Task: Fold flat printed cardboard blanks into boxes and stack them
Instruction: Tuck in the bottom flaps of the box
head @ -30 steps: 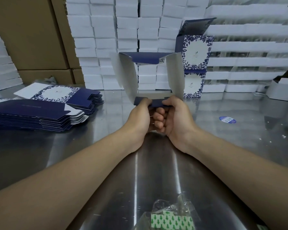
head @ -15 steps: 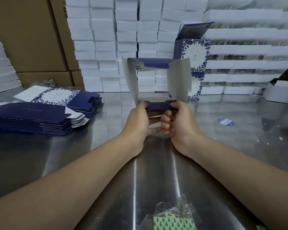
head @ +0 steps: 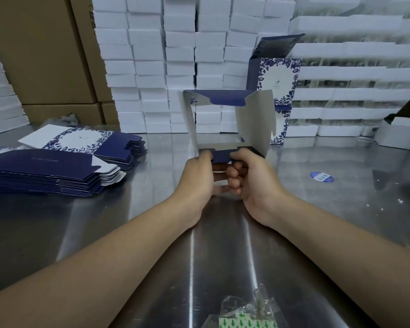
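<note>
I hold a half-formed navy and white cardboard box (head: 253, 119) upright over the steel table (head: 104, 223), its open end facing me and its grey inside showing. My left hand (head: 198, 178) grips its lower left edge, thumb on the navy bottom flap. My right hand (head: 251, 178) grips the lower right edge, fingers curled under the flap. Two piles of flat printed blanks lie at the left: a navy pile (head: 47, 171) and behind it a pile with a white floral panel (head: 85, 140). Two folded boxes (head: 278, 91) are stacked behind the held one, the top one with its lid up.
White foam blocks (head: 166, 55) wall the back of the table. Brown cartons (head: 40, 48) stand at the back left. A blue round sticker (head: 322, 177) lies at the right, a plastic bag of green-printed pieces (head: 244, 313) at the near edge, small white boxes (head: 398, 133) far right.
The box has come lower and tilted, its side walls opening into a squarer tube. Both hands have kept their hold on the bottom flap and shifted slightly.
</note>
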